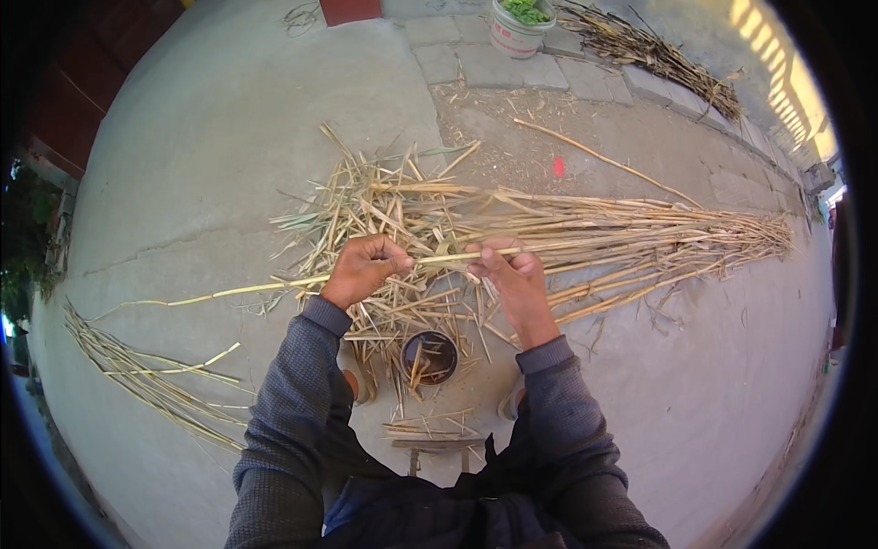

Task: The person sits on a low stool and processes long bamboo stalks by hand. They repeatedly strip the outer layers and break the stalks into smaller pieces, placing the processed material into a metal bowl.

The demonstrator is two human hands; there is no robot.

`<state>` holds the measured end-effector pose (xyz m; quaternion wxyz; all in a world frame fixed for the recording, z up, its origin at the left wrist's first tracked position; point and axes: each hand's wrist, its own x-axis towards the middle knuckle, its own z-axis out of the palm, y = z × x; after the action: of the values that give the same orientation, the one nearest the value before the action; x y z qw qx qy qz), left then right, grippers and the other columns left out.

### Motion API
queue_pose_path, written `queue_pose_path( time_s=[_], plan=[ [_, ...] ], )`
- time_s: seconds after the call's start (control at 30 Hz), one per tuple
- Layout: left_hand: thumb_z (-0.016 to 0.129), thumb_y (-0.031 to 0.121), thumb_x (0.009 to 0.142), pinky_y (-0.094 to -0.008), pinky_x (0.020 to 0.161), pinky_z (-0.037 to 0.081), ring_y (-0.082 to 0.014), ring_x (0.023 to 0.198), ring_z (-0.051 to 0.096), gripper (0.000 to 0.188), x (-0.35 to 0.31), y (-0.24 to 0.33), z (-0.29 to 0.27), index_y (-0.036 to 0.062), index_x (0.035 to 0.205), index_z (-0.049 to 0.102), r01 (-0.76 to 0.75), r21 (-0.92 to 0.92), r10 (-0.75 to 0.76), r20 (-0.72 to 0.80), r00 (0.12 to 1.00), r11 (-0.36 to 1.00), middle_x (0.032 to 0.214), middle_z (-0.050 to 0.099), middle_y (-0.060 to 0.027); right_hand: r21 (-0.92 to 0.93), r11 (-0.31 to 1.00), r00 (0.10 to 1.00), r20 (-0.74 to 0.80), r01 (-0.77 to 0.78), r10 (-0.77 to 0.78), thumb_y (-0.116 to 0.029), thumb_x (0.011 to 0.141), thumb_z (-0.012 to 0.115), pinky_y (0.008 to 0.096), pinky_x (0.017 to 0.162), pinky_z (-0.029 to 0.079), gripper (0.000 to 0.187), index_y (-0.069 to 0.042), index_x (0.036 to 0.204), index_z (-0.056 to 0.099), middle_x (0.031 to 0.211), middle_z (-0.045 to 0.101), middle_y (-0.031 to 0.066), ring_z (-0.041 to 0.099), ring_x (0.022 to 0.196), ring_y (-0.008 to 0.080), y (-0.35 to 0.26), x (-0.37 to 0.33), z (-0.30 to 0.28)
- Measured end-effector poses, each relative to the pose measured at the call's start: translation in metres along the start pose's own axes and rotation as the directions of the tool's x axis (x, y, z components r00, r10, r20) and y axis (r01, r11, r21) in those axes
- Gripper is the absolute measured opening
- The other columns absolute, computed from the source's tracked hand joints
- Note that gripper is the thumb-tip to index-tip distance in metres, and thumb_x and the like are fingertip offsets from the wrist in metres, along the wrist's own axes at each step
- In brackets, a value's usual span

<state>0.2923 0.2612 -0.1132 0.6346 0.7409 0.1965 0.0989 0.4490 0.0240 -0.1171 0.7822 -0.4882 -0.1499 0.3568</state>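
Yellow stalk stretches between a person's left hand and right hand, fingers of both pinching it above strewn straw.

My left hand and right hand pinch a long pale stalk above a heap of dry stalks on the floor, while a dark round container holding stalk scraps stands between my feet.

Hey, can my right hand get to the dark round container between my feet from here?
Probably yes: the dark round container looks open on top, with a few stalk pieces in it. The right hand is holding a long stalk, though.
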Motion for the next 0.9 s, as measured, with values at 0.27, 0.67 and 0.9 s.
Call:
queue_pose_path(
  time_s=[0.27,0.67,0.9],
  plan=[
    [0.073,0.031,0.099,-0.0414,0.081,0.051,-0.0272,0.086,0.069,0.031,-0.003,0.021,-0.005,0.0000,0.101,0.070,-0.233,0.795,0.515,-0.114,0.849,0.560,0.088,0.074,-0.0108,-0.011,0.999,0.998,0.027,-0.048,0.048,-0.013,0.103,0.070,0.0377,0.091,0.064,0.017,-0.001,0.115,0.067,0.116,0.074,0.0189,0.073,0.104,0.0228,0.003,0.001,-0.002],
    [0.071,0.020,0.094,-0.0441,0.073,0.046,-0.0319,0.077,0.068,0.011,-0.011,0.027,0.009,0.0090,0.093,0.072,-0.339,0.754,0.296,0.200,0.934,0.563,0.082,0.072,-0.0097,0.011,0.999,0.991,-0.128,0.034,-0.032,-0.022,0.106,0.066,0.0365,0.091,0.061,0.031,0.000,0.128,0.064,0.118,0.074,0.0182,0.073,0.107,0.0246,-0.015,0.002,-0.015],
    [0.075,0.022,0.090,-0.0433,0.075,0.046,-0.0318,0.074,0.067,0.013,-0.006,0.010,0.013,0.0103,0.088,0.070,-0.326,0.754,0.318,0.162,0.934,0.571,0.076,0.071,-0.0094,-0.135,0.989,0.957,-0.276,0.056,-0.091,-0.028,0.102,0.073,0.0323,0.077,0.062,0.032,0.001,0.113,0.066,0.105,0.077,0.0167,0.077,0.091,0.0226,-0.006,0.002,-0.008]
  ],
)
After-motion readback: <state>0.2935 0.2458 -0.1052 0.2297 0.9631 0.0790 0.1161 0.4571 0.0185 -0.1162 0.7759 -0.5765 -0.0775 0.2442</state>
